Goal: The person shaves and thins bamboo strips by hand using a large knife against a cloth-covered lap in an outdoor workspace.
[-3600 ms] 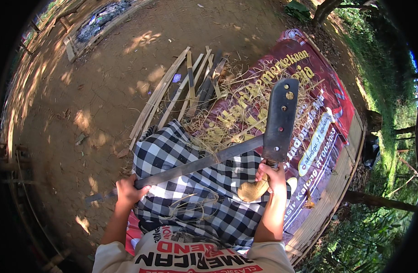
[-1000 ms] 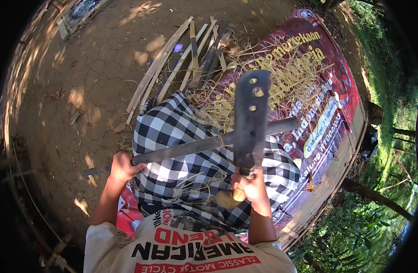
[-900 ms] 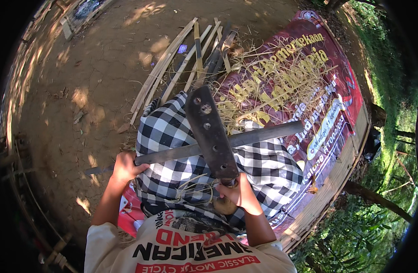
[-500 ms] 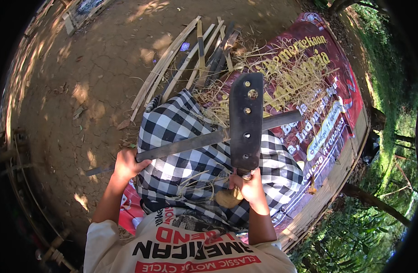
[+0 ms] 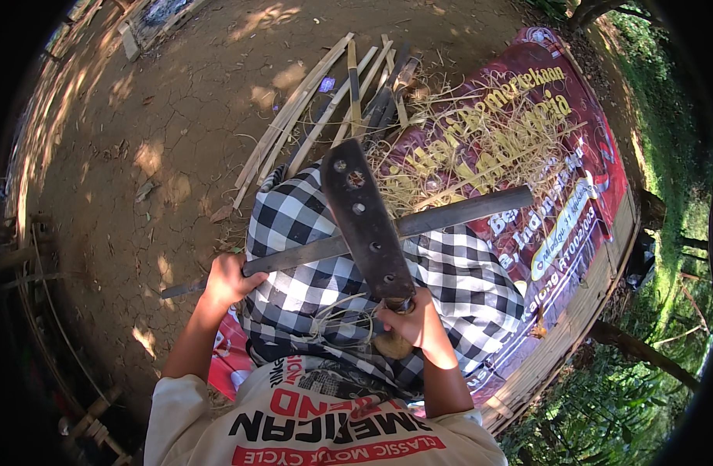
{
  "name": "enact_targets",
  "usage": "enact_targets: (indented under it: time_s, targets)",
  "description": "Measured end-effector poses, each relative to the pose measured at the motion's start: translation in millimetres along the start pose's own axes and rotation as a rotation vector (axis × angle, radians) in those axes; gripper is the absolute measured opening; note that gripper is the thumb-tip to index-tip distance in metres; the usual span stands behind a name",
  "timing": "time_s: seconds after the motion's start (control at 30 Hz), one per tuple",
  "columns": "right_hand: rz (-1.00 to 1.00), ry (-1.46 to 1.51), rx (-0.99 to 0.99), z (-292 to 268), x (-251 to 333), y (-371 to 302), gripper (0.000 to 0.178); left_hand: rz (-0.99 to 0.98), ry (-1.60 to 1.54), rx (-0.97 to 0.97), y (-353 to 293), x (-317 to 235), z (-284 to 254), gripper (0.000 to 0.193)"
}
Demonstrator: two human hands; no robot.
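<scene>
My left hand [image 5: 230,279] is closed around a long, flat, dark bamboo strip [image 5: 465,211] near its left end. The strip slants up to the right over my lap, which is covered by a black-and-white checked cloth [image 5: 294,206]. In my right hand [image 5: 417,320] is a machete [image 5: 366,221], gripped by its handle, with the rounded wooden butt showing below the fist. Its broad dark blade has a row of holes and leans to the upper left. The blade crosses in front of the strip's middle; whether they touch, I cannot tell.
Several pale and dark bamboo strips [image 5: 317,101] lie on the bare earth ahead. Thin curly shavings [image 5: 480,147] are scattered over a dark red printed banner [image 5: 597,194] to the right. Along its right edge runs a bamboo border [image 5: 562,357], with green plants [image 5: 597,419] beyond.
The machete blade has swung from nearly upright to leaning left, so its tip is now farther left and it crosses the strip farther left. My left hand keeps its grip on the strip.
</scene>
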State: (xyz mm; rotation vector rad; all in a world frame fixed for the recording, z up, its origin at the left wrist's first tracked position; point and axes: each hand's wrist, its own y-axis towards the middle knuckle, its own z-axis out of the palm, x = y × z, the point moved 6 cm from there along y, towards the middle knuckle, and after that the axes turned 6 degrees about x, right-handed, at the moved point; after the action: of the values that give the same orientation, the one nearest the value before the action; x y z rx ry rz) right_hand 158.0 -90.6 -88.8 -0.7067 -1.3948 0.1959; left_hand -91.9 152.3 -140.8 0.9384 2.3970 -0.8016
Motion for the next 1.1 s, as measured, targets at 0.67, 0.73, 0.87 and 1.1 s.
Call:
enact_targets:
  time_s: [0.67,0.73,0.87,1.1]
  targets:
    - [-0.223,0.362,-0.160,-33.4,-0.9,11.8,0.034,-0.032,0.059,0.018,-5.4,-5.9,2.8,0.066]
    - [-0.244,0.290,-0.151,-29.7,-8.3,12.3,0.032,0.008,0.145,-0.030,-6.9,-5.5,-2.0,0.066]
    - [-0.238,0.225,-0.148,-60.0,-0.8,6.5,0.016,-0.131,0.022,0.097,-2.7,-8.3,-2.4,0.063]
    - [-0.141,0.426,-0.180,-43.6,-16.3,10.1,0.019,-0.055,0.073,0.008,-1.1,-15.1,-2.3,0.062]
